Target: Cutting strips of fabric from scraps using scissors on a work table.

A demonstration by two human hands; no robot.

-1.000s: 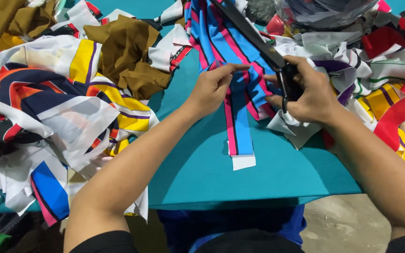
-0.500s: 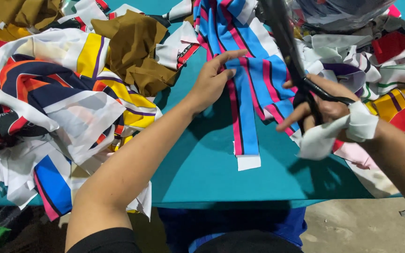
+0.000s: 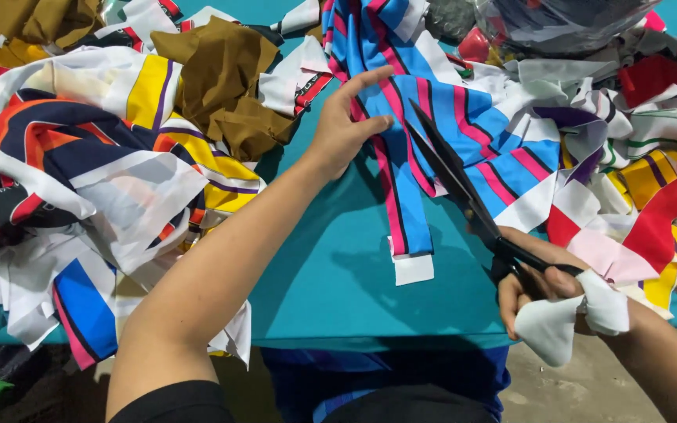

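Under left fingers (image 3: 366, 86), striped fabric (image 3: 401, 157).

A brown cloth (image 3: 225, 82) lies crumpled on the teal table (image 3: 331, 266) beside white, navy and yellow scraps (image 3: 95, 157).

Noted one package only: a clear plastic bag (image 3: 566, 19) at the far right end of the table (image 3: 331, 266), beyond the striped cloth (image 3: 401, 196). Crumpled, glossy, stuffed with dark fabric, cut off by the upper edge.

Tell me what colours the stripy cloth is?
Blue, pink and white stripes on the cloth, seen from the head camera.
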